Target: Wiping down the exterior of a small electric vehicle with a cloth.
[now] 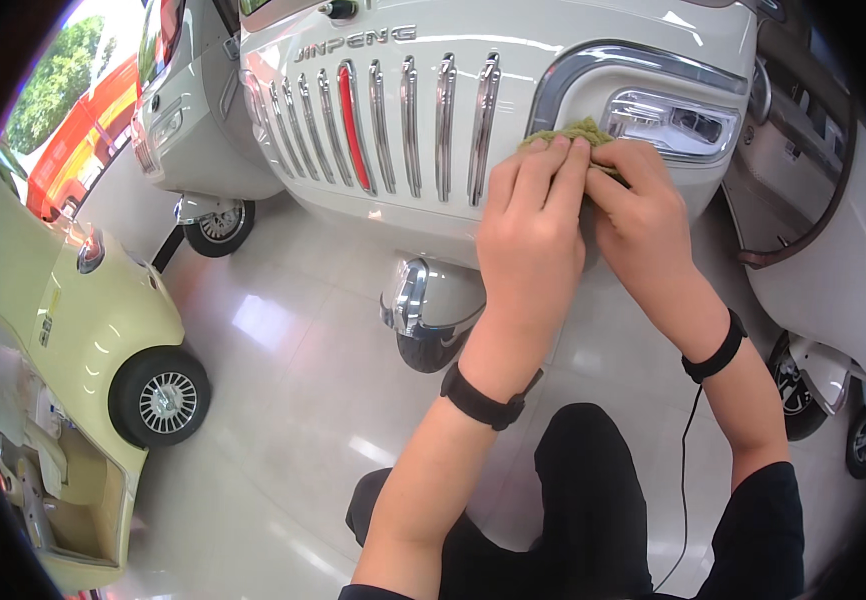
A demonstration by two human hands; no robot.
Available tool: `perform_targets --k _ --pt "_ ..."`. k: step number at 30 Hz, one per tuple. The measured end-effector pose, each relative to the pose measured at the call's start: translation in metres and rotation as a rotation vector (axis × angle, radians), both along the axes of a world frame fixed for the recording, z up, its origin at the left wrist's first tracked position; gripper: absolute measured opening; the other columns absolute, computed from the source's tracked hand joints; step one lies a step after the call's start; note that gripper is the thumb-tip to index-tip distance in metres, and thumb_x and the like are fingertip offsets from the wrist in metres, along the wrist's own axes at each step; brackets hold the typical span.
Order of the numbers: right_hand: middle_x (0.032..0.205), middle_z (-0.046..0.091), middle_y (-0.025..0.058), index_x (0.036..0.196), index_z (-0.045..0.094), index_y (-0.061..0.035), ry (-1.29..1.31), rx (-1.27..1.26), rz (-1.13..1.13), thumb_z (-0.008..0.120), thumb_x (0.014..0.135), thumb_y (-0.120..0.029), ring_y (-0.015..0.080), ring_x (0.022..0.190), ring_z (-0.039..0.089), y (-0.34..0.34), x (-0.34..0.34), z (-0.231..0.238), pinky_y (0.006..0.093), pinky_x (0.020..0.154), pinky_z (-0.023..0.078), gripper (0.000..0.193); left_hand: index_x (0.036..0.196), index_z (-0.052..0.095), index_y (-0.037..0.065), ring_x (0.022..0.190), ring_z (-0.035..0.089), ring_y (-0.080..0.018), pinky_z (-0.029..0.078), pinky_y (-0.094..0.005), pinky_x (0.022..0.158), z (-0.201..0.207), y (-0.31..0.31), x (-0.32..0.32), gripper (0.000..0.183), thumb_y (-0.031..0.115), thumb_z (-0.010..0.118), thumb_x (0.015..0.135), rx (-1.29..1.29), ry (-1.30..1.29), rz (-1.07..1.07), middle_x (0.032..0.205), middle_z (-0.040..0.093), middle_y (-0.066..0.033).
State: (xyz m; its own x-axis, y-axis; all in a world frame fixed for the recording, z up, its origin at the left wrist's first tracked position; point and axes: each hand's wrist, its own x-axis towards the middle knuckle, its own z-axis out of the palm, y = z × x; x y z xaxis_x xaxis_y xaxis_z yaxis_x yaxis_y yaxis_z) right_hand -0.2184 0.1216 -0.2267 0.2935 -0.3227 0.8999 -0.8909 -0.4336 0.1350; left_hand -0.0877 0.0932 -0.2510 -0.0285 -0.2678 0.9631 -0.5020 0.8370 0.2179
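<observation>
A crumpled green cloth (pixel 581 130) is bunched against the white front panel of a small vehicle (pixel 353 120), just left of its headlight (pixel 671 122). My left hand (pixel 538 215) presses on the cloth, fingers together and pointing away from me. On its right side, my right hand (pixel 643 205) curls its fingers round the same cloth. The hands nearly touch, and most of the cloth is hidden beneath their fingertips. A grey chrome trim (pixel 573 65) arches over the headlight area. Left of my hands are chrome grille bars (pixel 445 125), one of them red (pixel 353 125).
Below the front panel stands a front wheel with a chrome fender (pixel 418 300). A pale yellow-green vehicle (pixel 73 300) is at left, another white one (pixel 178 110) behind it. A vehicle with an open side (pixel 803 200) stands close at right. A thin black cable (pixel 683 490) hangs from my right wristband.
</observation>
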Motion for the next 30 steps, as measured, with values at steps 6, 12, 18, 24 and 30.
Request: perform_targets --k 6,12,18,24,30 --pt "0.104 0.068 0.0044 0.097 0.074 -0.0045 0.033 0.023 -0.056 0.069 0.072 0.007 0.0275 0.098 0.066 0.009 0.01 -0.005 0.0381 0.079 0.058 0.028 0.125 0.076 0.006 0.114 0.068 -0.03 0.057 -0.0392 0.096 -0.015 0.008 0.003 0.046 -0.009 0.07 0.081 0.07 0.062 -0.027 0.119 0.073 -0.0071" --pt "0.107 0.069 0.0031 0.097 0.074 -0.0055 0.099 0.066 -0.125 0.068 0.071 0.008 0.0259 0.097 0.066 0.017 0.023 -0.014 0.0369 0.077 0.057 0.029 0.124 0.076 0.003 0.112 0.069 -0.0292 0.059 -0.0377 0.093 -0.033 0.012 0.011 0.046 -0.008 0.07 0.079 0.085 0.115 -0.027 0.116 0.072 -0.0089" --pt "0.108 0.07 0.002 0.097 0.074 -0.0045 0.129 0.073 -0.169 0.069 0.073 0.009 0.0254 0.094 0.066 0.017 0.033 -0.032 0.037 0.076 0.057 0.028 0.125 0.075 0.002 0.113 0.069 -0.03 0.059 -0.0389 0.094 -0.054 0.012 0.019 0.048 -0.009 0.069 0.079 0.096 0.165 -0.049 0.118 0.071 -0.0098" --pt "0.109 0.07 0.0027 0.099 0.075 -0.0052 0.094 0.152 -0.14 0.069 0.073 0.008 0.0265 0.092 0.065 0.018 0.051 -0.05 0.0376 0.077 0.056 0.03 0.127 0.073 0.001 0.12 0.068 -0.0341 0.059 -0.0403 0.097 -0.068 0.02 0.045 0.047 -0.009 0.066 0.081 0.198 0.094 -0.066 0.121 0.071 -0.0123" --pt "0.107 0.07 0.0028 0.101 0.075 -0.0056 0.049 0.206 -0.135 0.069 0.074 0.008 0.0264 0.091 0.065 0.02 0.068 -0.067 0.0367 0.076 0.056 0.031 0.128 0.073 0.002 0.123 0.067 -0.0348 0.057 -0.0429 0.101 -0.076 0.023 0.06 0.047 -0.011 0.065 0.083 0.321 0.06 -0.108 0.125 0.072 -0.0138"
